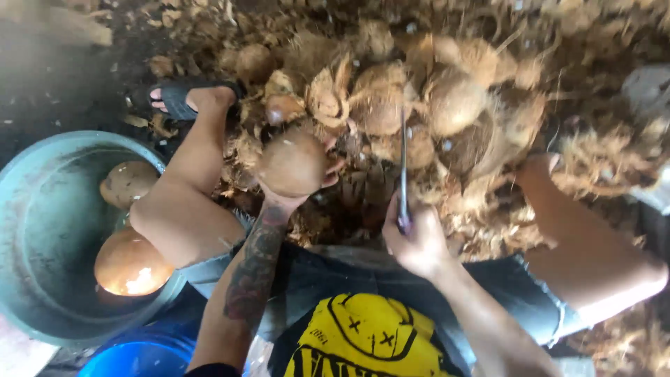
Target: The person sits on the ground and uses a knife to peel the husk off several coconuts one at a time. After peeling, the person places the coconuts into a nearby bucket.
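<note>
the left hand [296, 192] cups a husked coconut [291, 164] from below, the right hand [413, 241] grips a knife [403, 167] just beside it, so a slipping blade may cut the left fingers [333, 167].

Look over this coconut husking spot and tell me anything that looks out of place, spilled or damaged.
Nothing looks truly amiss. Torn husk lies strewn over the ground around the coconut pile, which fits the work. The left hand holds a peeled coconut, the right hand a long knife. Two peeled coconuts sit in the green basin.
</note>
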